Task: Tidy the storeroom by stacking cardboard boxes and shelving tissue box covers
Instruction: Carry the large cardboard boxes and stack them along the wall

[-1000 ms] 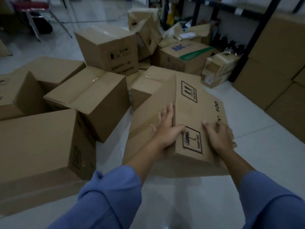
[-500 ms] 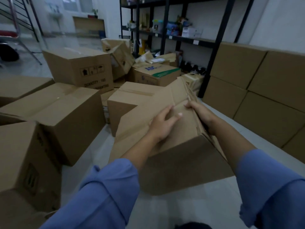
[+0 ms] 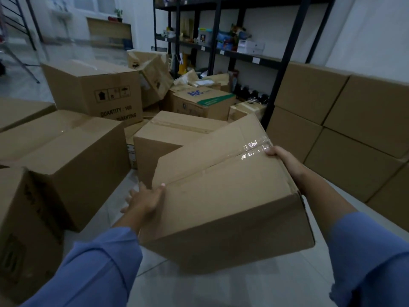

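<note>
A taped cardboard box (image 3: pixel 221 209) hangs tilted above the floor between my two hands, its shiny tape seam facing up. My left hand (image 3: pixel 143 201) presses flat against the box's left side with its fingers spread straight and its thumb on the top edge. My right hand (image 3: pixel 284 158) grips the far right top edge; its fingers go down the right side and are hidden. No tissue box cover is recognisable in view.
Stacked boxes (image 3: pixel 345 120) line the right wall. Black shelving (image 3: pixel 285 63) with small goods stands behind. Closed boxes sit on the tiled floor: one (image 3: pixel 174 134) just behind the held box, a large one (image 3: pixel 66 151) to the left, a printed one (image 3: pixel 95 91) farther back.
The box has come up off the floor and turned taped side up. My left hand slid from its top to its left side, my right hand to the far right edge.
</note>
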